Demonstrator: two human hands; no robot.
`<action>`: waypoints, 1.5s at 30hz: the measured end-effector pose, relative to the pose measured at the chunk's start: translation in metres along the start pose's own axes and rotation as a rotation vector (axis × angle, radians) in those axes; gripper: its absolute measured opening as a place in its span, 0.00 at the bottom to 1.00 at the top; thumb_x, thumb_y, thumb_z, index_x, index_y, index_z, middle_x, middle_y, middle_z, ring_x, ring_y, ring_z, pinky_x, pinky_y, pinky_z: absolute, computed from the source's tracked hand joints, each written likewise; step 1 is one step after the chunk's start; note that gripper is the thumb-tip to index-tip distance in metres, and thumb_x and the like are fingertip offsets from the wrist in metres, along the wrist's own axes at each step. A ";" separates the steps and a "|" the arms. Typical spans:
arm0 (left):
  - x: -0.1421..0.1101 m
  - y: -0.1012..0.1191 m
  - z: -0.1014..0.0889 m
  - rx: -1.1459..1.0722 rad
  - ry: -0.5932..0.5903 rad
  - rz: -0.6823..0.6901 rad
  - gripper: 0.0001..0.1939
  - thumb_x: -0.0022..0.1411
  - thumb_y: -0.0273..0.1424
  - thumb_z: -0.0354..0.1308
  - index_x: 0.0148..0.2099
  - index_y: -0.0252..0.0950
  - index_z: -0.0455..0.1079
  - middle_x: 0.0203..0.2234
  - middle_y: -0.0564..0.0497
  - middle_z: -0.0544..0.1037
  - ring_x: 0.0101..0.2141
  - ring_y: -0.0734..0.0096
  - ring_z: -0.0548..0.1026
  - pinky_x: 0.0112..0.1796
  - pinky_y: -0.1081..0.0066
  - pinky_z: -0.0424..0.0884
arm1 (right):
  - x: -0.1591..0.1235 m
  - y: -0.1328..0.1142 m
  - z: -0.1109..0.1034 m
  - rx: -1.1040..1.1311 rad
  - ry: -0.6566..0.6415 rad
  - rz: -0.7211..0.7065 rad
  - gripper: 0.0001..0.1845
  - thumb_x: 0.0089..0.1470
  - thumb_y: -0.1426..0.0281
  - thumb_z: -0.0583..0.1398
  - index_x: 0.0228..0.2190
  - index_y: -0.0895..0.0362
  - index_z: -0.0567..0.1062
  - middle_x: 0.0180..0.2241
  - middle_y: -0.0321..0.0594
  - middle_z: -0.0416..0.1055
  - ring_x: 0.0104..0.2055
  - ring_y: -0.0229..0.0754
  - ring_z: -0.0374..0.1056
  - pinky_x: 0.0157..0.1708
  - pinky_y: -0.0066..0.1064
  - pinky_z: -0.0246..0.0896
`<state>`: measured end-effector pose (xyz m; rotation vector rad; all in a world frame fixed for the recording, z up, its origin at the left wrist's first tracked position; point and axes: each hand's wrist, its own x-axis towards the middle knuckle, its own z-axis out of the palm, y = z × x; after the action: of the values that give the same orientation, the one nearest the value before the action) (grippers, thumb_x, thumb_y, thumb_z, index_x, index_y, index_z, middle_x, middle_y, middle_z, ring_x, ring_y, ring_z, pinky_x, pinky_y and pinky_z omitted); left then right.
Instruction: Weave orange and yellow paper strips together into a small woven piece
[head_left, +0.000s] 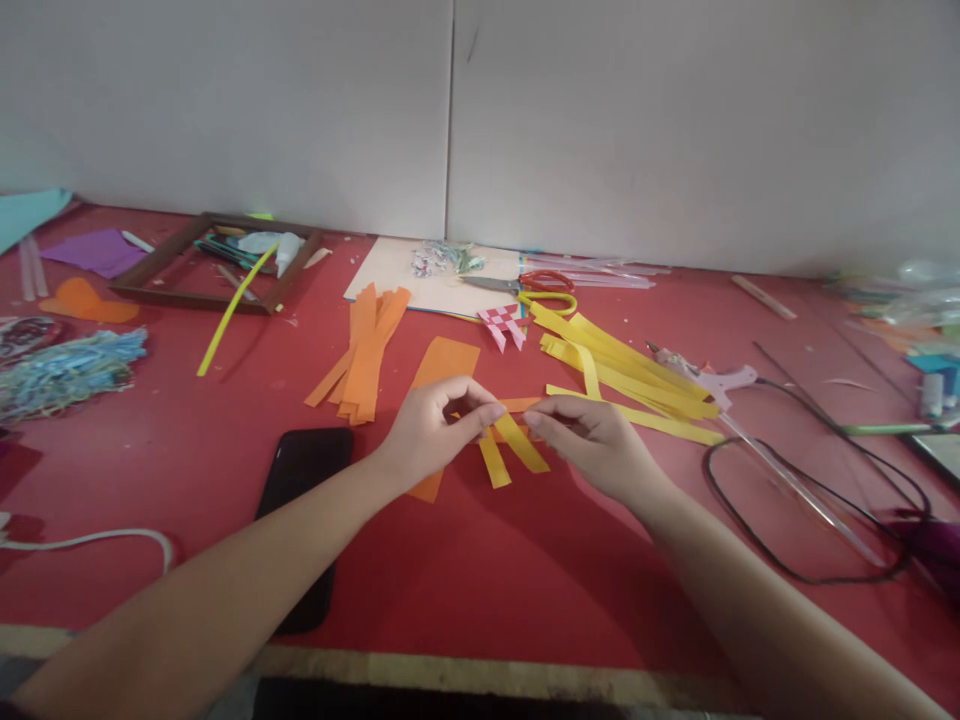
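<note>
Over the red table, my left hand (439, 430) pinches yellow paper strips (521, 443) that hang down beside its thumb. My right hand (592, 440) has thumb and forefinger closed at the end of an orange paper strip (519, 405), which spans the gap between both hands. How the strips cross is partly hidden by my fingers. Under my left hand lies a wider orange paper piece (450, 360). Loose yellow strips (637, 375) are spread beyond my right hand, and a bundle of orange strips (364, 355) lies to the left. A small pink-and-red woven paper fish (504, 325) sits behind.
A black phone (307, 465) lies by my left forearm. Scissors (551, 290) rest on pale paper (375, 268) at the back. To the right are a glue gun (720, 380) and its looping black cord (716, 510). A brown frame (161, 262) holds several small tools.
</note>
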<state>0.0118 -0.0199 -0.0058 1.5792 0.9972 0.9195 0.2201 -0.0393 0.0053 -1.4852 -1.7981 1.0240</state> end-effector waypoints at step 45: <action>-0.012 -0.001 0.007 1.117 0.023 0.296 0.21 0.68 0.45 0.51 0.46 0.34 0.74 0.46 0.44 0.78 0.45 0.52 0.69 0.42 0.56 0.58 | 0.012 0.032 -0.006 -0.382 -0.112 -0.409 0.10 0.61 0.73 0.57 0.35 0.53 0.79 0.35 0.41 0.76 0.38 0.42 0.71 0.40 0.35 0.69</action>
<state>0.0136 -0.0335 -0.0091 2.6949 1.4307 0.5548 0.2389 -0.0238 -0.0187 -1.1994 -2.3523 0.5912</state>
